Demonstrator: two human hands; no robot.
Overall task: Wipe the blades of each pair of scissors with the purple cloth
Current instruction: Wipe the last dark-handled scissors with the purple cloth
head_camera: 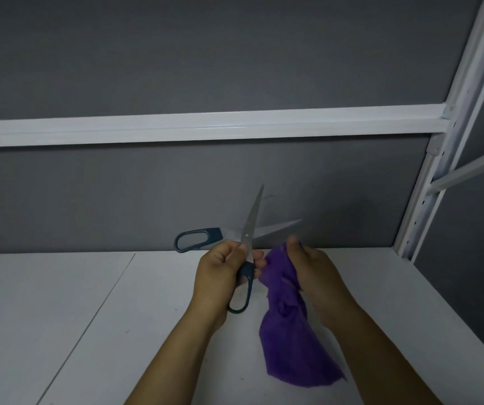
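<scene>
A pair of scissors (252, 222) with dark blue handles is held above the white table, spread wide open. One blade points up, the other points right. My left hand (220, 270) grips the scissors near the pivot, around the lower handle. The other handle loop sticks out to the left. My right hand (312, 267) holds the purple cloth (286, 340), bunched near the right-pointing blade, and the rest of the cloth hangs down toward the table. No other scissors are in view.
The white table (74, 302) has a seam running diagonally at the left. A grey wall stands behind it with a white horizontal rail (205, 125). A white metal upright (451, 135) with a slanted brace rises at the right.
</scene>
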